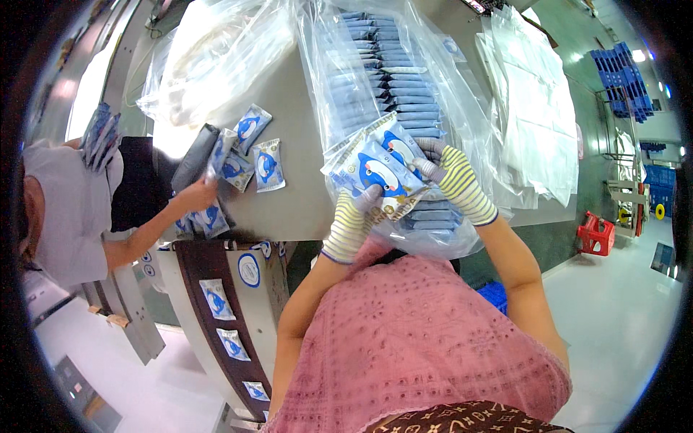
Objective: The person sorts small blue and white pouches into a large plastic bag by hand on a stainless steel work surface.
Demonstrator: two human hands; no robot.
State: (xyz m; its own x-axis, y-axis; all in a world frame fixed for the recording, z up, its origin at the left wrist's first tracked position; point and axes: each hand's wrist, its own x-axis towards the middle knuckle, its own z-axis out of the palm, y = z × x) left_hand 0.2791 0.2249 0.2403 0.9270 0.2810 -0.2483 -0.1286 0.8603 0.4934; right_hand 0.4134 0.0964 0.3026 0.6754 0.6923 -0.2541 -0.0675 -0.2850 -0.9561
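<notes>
My left hand (pixel 351 225) and my right hand (pixel 456 175) wear yellow-and-white striped gloves with grey fingertips. Between them they grip a few flat blue-and-white packets (pixel 381 173) printed with a cartoon sea animal. My left thumb presses the near side of the packets, and my right fingers close on their right edge. Underneath lies a large clear plastic bag (pixel 462 119) on the metal table. Two tight rows of upright packets (pixel 413 92) fill it, running away from me. What lies directly below the held packets is partly hidden.
Loose packets (pixel 267 166) lie on the table at left, where a co-worker's hand (pixel 198 193) reaches in. A dark conveyor belt (pixel 224 317) carries packets below. Clear bags (pixel 216 58) lie at far left, white sheets (pixel 534 108) at right. A red crate (pixel 596 234) stands on the floor.
</notes>
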